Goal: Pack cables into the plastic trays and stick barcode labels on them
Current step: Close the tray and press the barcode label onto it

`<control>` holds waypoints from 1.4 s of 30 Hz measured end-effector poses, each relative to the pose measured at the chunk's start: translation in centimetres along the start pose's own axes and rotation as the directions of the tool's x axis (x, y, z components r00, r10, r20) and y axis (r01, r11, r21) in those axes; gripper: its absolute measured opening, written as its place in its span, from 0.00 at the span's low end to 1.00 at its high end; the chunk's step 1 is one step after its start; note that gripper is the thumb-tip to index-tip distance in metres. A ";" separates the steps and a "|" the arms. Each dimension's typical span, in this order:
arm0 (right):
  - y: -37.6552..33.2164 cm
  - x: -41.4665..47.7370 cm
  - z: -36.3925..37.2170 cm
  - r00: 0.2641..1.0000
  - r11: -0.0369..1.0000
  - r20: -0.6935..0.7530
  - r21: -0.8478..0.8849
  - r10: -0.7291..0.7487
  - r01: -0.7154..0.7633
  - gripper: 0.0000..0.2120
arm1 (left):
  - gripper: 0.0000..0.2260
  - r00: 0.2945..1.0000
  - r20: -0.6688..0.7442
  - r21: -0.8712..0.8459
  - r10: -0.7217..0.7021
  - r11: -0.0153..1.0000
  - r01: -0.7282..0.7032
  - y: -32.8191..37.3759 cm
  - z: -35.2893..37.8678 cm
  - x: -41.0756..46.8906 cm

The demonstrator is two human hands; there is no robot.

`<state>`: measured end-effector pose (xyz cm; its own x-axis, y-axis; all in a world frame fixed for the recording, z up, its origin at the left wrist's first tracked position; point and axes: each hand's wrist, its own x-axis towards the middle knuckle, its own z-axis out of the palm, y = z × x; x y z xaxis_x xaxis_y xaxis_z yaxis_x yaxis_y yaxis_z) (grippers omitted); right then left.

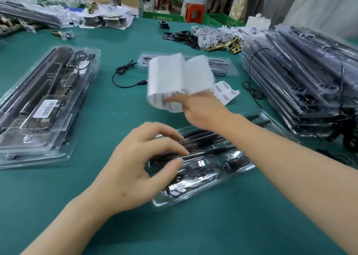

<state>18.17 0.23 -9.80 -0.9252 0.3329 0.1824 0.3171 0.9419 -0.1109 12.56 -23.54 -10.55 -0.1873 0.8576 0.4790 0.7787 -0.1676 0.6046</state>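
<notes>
R hand [201, 109] holds label strip [174, 76] mid frame; L hand [143, 161] on tray [203, 179], lower centre.
R fingers pinch the blurred white strip's bottom edge, strip up off the table [232, 225]. L fingers loosely bent, tips resting on the clear tray w/ black cable [195, 166] inside. Tray runs right from L hand, under R forearm.

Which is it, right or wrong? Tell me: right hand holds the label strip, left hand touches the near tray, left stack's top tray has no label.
Wrong once: head view shows a barcode label on the left stack's top tray. Right hand holds the label strip; left hand touches the near tray.
</notes>
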 end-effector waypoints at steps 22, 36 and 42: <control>8.5 0.3 -2.4 0.993 0.991 -0.046 -0.061 0.112 -0.115 0.11 | 0.27 0.891 0.281 0.612 -0.357 0.782 0.120 -7.6 5.4 20.0; 9.8 1.4 -4.2 0.991 0.993 0.127 0.101 0.043 -0.056 0.06 | 0.23 0.911 0.343 0.505 -0.228 0.863 0.026 -10.6 5.9 21.3; 10.3 1.6 -4.8 0.979 0.999 0.201 0.036 -0.035 0.029 0.06 | 0.22 0.901 0.357 0.467 -0.247 0.883 0.057 -10.8 5.8 21.5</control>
<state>20.91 10.65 -6.00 -0.9588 0.2837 -0.0139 0.2828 0.9489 -0.1402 3.62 -0.48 -10.45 -0.1474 0.9875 0.0550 0.9560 0.1280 0.2638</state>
